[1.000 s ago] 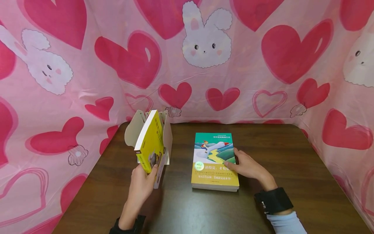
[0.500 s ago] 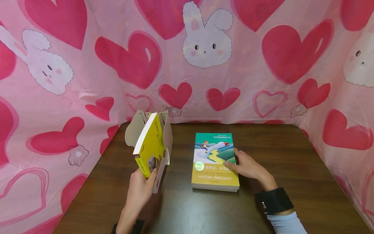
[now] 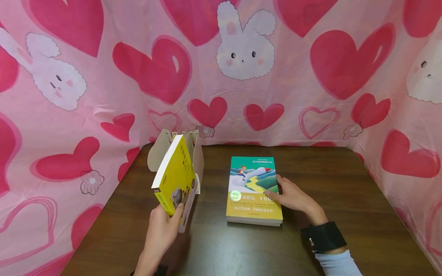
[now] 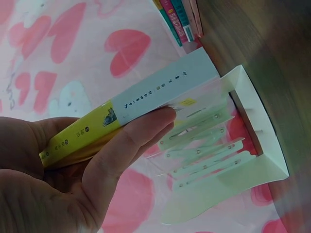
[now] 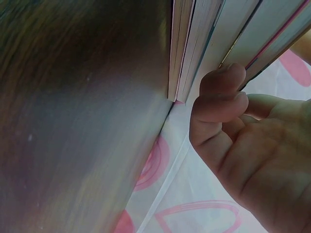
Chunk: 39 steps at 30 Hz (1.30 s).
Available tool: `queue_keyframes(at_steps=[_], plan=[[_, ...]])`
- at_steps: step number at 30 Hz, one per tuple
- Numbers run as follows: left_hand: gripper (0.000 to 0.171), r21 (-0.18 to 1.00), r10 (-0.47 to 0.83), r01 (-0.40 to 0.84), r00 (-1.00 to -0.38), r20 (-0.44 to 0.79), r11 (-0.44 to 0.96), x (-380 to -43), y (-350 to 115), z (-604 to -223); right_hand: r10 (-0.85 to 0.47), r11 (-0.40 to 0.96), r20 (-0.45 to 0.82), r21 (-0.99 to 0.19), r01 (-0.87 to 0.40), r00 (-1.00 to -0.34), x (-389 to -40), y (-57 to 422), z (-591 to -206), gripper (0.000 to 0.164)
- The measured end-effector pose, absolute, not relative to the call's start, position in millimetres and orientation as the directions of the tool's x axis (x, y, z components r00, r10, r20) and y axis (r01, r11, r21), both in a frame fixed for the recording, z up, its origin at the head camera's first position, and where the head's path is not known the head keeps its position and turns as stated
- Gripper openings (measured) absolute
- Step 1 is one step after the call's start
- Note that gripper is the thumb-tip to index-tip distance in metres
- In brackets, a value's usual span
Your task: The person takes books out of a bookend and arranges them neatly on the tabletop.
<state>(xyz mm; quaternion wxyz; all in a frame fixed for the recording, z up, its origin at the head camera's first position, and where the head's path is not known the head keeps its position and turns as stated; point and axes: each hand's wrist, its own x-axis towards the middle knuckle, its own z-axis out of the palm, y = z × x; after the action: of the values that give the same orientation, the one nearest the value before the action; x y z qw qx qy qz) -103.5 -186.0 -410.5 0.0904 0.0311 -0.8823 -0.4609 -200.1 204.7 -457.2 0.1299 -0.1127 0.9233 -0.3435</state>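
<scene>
My left hand (image 3: 161,229) grips a thick yellow book (image 3: 177,172) by its near lower end, thumb on the cover. The book stands tilted, and its far part overlaps the cream divided book rack (image 3: 199,161); how much lies inside cannot be told. In the left wrist view, the book's yellow and pale spine (image 4: 155,92) shows beside the rack's dividers (image 4: 209,155). My right hand (image 3: 296,195) holds the right side of a stack of books (image 3: 253,188), thumb on the green and yellow top cover. In the right wrist view, its bent fingers (image 5: 221,94) touch the page edges (image 5: 238,34).
A dark wooden table (image 3: 221,253) carries everything. Pink cloth (image 3: 290,76) with hearts and rabbits hangs behind and along both sides. The rack stands at the back left, near the cloth; bare table lies between it and the stack.
My left hand has drawn the yellow book toward me and slightly left, so more of the rack's dividers show behind it. The right hand and the stack have stayed in place.
</scene>
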Motion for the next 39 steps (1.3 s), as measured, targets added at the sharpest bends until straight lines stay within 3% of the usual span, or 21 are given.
queue_keyframes(at_steps=[39], plan=[[0.036,0.833,-0.104,0.079,-0.981,0.162,0.548,-76,-180,-396,-0.295,0.74,-0.142,-0.66,-0.132,-0.945,-200,207,-461,0.1]])
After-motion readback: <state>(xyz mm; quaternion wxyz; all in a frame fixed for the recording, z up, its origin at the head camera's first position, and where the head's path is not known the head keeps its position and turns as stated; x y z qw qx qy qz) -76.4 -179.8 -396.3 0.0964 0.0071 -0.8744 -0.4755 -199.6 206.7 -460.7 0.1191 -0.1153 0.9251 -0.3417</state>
